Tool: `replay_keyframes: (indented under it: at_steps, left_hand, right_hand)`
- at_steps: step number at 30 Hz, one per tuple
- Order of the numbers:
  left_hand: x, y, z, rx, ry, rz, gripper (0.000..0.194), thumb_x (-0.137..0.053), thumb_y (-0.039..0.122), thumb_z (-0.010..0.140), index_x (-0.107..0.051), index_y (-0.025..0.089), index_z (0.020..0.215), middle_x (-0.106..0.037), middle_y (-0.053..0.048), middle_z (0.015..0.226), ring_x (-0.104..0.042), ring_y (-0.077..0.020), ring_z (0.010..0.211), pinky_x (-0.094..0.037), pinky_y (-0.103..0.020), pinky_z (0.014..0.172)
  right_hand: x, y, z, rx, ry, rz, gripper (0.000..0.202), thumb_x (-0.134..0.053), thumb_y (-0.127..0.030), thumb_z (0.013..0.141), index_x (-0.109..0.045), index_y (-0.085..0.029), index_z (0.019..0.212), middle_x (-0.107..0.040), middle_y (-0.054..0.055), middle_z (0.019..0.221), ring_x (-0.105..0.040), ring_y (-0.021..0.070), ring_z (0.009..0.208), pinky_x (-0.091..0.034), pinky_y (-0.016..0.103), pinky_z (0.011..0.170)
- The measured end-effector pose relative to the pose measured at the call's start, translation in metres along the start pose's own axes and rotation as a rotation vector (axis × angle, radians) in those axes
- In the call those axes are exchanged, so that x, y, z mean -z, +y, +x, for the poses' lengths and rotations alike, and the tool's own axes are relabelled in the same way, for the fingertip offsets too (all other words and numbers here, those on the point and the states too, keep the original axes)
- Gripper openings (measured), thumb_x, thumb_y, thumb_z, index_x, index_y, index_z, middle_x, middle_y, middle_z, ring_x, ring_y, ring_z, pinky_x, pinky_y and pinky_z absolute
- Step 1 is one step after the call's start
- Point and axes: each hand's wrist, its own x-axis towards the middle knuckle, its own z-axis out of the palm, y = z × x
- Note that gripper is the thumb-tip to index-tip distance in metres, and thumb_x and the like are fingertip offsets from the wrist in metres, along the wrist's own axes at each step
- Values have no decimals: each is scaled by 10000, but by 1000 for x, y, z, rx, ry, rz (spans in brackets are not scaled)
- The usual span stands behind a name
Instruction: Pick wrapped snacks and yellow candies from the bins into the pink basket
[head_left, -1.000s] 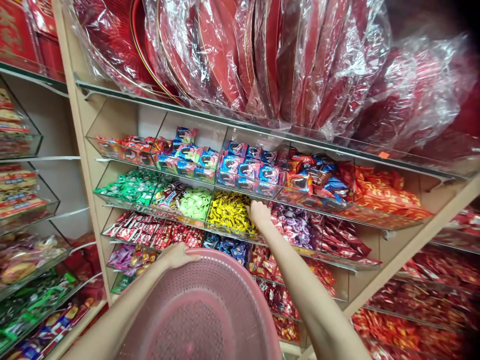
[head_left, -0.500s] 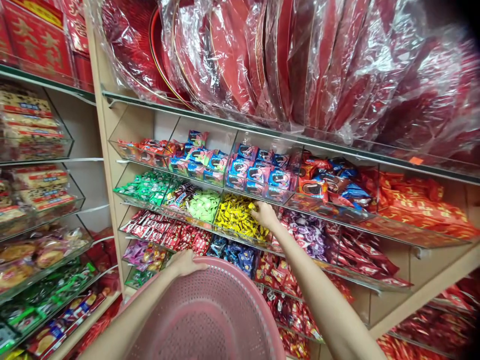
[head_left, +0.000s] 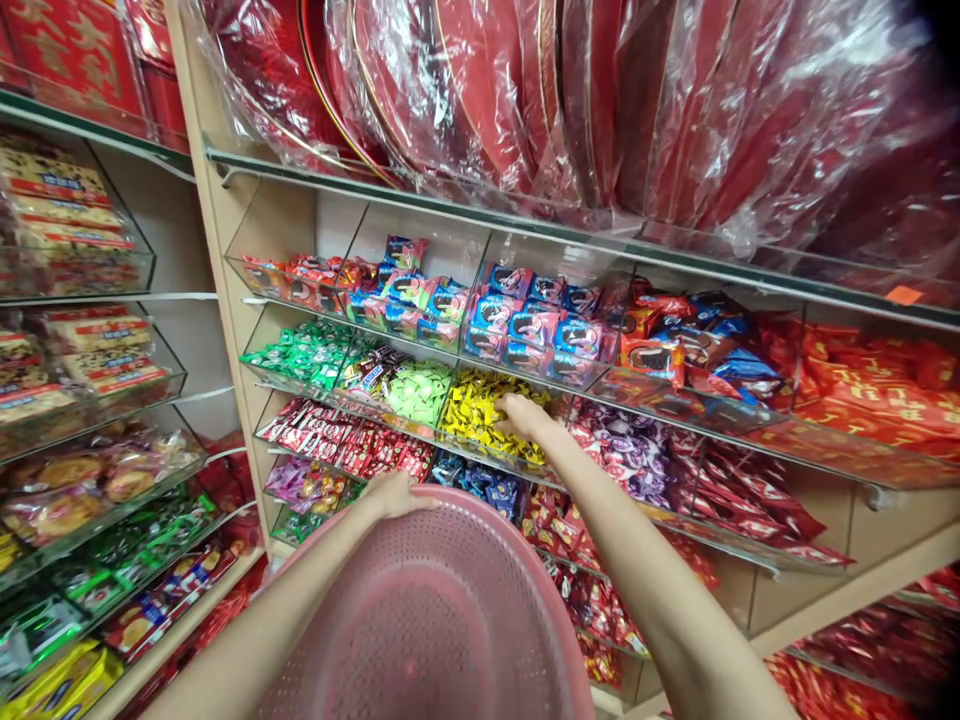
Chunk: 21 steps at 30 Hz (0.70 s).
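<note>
My left hand (head_left: 397, 497) is closed over the far rim of a pink perforated plastic basket (head_left: 517, 570), which tilts so that its inner wall and bottom face me. With curled fingers, my right hand (head_left: 523, 415) reaches into a clear shelf bin of yellow-wrapped candies (head_left: 476, 412). The fingertips are down among the candies and partly hidden. Left of that bin lie pale green-wrapped candies (head_left: 416, 393); purple-and-white wrapped candies (head_left: 626, 450) lie to its right.
Blue-and-pink snack packs (head_left: 525, 320) sit in the bins just above my right hand. A glass shelf edge (head_left: 525, 215) runs over them, with red trays in plastic wrap (head_left: 480, 90) on top. Packaged biscuits (head_left: 67, 220) fill shelves at the left.
The view has shifted, with the lower shelves higher in the picture. My right hand has moved slightly left and deeper into the yellow candies. My left hand keeps hold of the basket rim.
</note>
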Motion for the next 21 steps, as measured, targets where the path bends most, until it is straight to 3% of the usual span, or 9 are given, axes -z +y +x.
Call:
replay_keyframes:
  at_steps: [7, 10, 12, 15, 18, 21]
  left_hand:
    - [17, -11, 0, 14, -1, -9, 733, -428, 824, 558, -655, 167, 789, -677, -120, 863, -623, -277, 808, -429, -294, 620]
    - [19, -15, 1, 25, 8, -3, 755, -431, 834, 545, -662, 166, 811, -676, -124, 895, -620, -279, 838, -432, -294, 645]
    - [19, -17, 2, 27, 4, 1, 744, -431, 836, 545, -665, 178, 799, -677, -115, 903, -621, -273, 849, -433, -290, 660]
    - [17, -19, 4, 31, -2, 7, 736, -428, 840, 545, -665, 186, 784, -679, -112, 919, -623, -273, 858, -434, -287, 664]
    - [16, -21, 4, 34, 4, 10, 728, -434, 836, 545, -661, 181, 770, -682, -118, 916, -628, -277, 842, -437, -289, 649]
    - [14, -23, 3, 14, 3, 5, 686, -434, 815, 570, -660, 190, 741, -690, -105, 862, -637, -268, 809, -442, -288, 642]
  right_hand:
    - [18, 4, -5, 8, 135, 93, 224, -587, -338, 786, -633, -142, 883, -646, 54, 855, -549, 162, 794, -371, 228, 705]
    - [27, -4, -24, 19, 231, 174, 283, -522, -374, 822, -615, -118, 898, -623, 49, 803, -516, 146, 716, -363, 237, 666]
    - [23, -20, -43, 48, 287, 366, 307, -533, -410, 805, -607, -124, 891, -607, 43, 765, -496, 143, 665, -364, 251, 636]
    - [-6, -62, -84, 154, 185, 714, 293, -535, -428, 793, -606, -160, 889, -625, 40, 787, -526, 165, 680, -401, 279, 645]
    - [-55, -119, -131, 287, -32, 779, 147, -537, -352, 788, -636, -264, 854, -679, -37, 856, -605, 159, 745, -467, 258, 680]
    - [-109, -167, -168, 361, -217, 713, 111, -695, -270, 590, -667, -323, 684, -682, -77, 667, -618, 164, 581, -463, 238, 511]
